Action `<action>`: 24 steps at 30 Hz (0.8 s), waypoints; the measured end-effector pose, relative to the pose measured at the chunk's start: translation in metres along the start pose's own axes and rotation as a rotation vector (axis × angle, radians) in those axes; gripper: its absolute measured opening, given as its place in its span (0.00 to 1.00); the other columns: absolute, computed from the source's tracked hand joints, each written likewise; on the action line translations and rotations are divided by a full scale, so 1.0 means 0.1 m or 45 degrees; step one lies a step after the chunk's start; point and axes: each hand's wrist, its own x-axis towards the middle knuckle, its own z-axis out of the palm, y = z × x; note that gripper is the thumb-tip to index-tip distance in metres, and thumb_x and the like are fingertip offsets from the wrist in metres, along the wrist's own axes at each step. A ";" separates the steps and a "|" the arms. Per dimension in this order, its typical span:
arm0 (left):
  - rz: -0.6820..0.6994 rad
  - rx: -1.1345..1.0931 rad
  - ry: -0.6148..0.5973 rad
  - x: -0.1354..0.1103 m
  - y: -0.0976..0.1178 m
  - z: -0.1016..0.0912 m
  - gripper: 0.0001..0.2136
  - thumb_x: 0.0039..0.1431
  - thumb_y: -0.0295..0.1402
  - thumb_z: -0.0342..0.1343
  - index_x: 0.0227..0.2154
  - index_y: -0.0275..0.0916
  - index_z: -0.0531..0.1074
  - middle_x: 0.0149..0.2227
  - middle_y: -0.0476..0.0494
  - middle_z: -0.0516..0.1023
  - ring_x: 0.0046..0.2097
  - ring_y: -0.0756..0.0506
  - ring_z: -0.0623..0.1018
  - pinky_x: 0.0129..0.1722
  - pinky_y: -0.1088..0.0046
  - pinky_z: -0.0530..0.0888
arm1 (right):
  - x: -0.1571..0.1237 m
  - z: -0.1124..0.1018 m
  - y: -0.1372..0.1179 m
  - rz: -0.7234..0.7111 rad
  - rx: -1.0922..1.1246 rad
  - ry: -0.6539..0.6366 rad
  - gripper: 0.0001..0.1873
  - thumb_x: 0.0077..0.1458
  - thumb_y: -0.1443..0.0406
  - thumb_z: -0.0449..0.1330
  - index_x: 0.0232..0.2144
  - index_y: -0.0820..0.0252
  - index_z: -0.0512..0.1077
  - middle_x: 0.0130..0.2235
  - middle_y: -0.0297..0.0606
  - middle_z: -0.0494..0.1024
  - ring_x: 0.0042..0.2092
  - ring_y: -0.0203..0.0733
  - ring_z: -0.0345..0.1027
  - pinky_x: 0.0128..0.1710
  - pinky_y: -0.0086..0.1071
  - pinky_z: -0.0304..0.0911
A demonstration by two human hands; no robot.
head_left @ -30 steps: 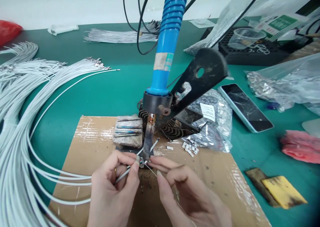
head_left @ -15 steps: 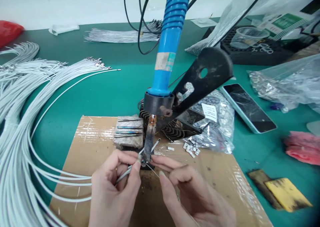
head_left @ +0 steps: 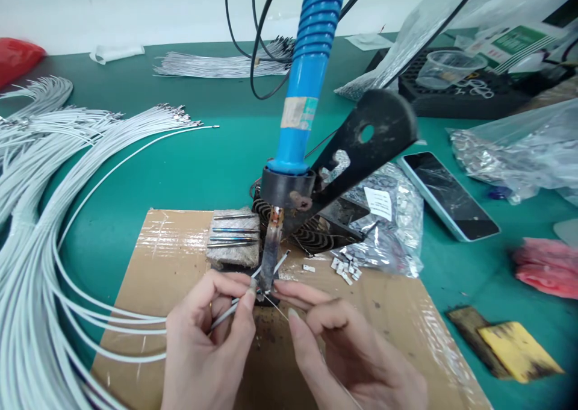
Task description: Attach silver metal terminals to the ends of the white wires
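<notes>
A blue-handled soldering iron (head_left: 294, 145) hangs tip down in the black metal arm of its stand (head_left: 370, 139). My left hand (head_left: 208, 338) is closed on white cables (head_left: 223, 316), pinching near their ends beside the iron's tip. From my right hand (head_left: 356, 350), a thin solder wire (head_left: 276, 307) runs between thumb and finger up to the tip. The outstretched fingers of that hand reach close to the tip as well. Fingertips and the iron hide the exact joint, so what small part is pinched there cannot be made out.
Bundles of white cables (head_left: 49, 247) spread over the left side. Cardboard (head_left: 135, 265) lies beneath my hands, with small white pieces (head_left: 345, 270) on it. A worn block (head_left: 232, 253) carries metal pins. A phone (head_left: 449, 193), plastic bags (head_left: 397, 217) and a yellow sponge (head_left: 519, 350) lie right.
</notes>
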 end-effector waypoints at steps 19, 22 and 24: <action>0.021 0.121 -0.031 0.01 -0.01 -0.04 0.05 0.50 0.30 0.67 0.23 0.40 0.76 0.30 0.49 0.82 0.19 0.56 0.65 0.17 0.82 0.63 | -0.02 0.00 0.04 -0.011 -0.020 -0.022 0.14 0.59 0.67 0.66 0.23 0.55 0.70 0.43 0.42 0.88 0.44 0.45 0.84 0.45 0.28 0.76; 0.026 0.122 -0.027 0.01 -0.03 -0.04 0.05 0.50 0.31 0.67 0.23 0.40 0.76 0.30 0.49 0.81 0.19 0.55 0.65 0.17 0.82 0.63 | -0.02 -0.01 0.05 -0.017 -0.051 -0.027 0.14 0.59 0.65 0.66 0.23 0.55 0.70 0.43 0.41 0.88 0.44 0.45 0.84 0.45 0.28 0.76; 0.033 0.105 -0.030 0.01 -0.04 -0.03 0.05 0.50 0.30 0.67 0.23 0.40 0.76 0.29 0.49 0.81 0.20 0.55 0.67 0.18 0.83 0.64 | -0.01 -0.02 0.05 -0.013 -0.053 -0.037 0.14 0.60 0.65 0.66 0.23 0.55 0.71 0.43 0.41 0.88 0.44 0.45 0.84 0.46 0.28 0.76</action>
